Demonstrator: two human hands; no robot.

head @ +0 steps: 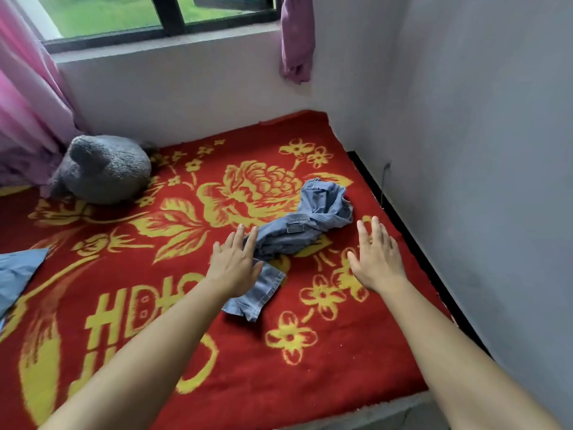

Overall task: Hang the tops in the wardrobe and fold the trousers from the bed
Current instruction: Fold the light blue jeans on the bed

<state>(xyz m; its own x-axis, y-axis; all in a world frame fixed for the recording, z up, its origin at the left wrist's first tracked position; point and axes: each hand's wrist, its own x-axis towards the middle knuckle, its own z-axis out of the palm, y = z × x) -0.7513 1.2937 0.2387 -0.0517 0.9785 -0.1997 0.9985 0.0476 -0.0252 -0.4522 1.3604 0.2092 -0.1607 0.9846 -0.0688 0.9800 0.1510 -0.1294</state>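
A single head-worn camera looked forward and steeply down from above the near edge of the bed (192, 352), facing the room's far right corner. Both forearms ran in from the bottom of the frame, so the hands sat close below the lens, about mid-picture. The wide lens bent straight lines (the window sill (161, 46) slanted and the right wall (480, 150) leaned inward). The window (173, 13) closed the top edge. There was no second view to share any part of the scene.
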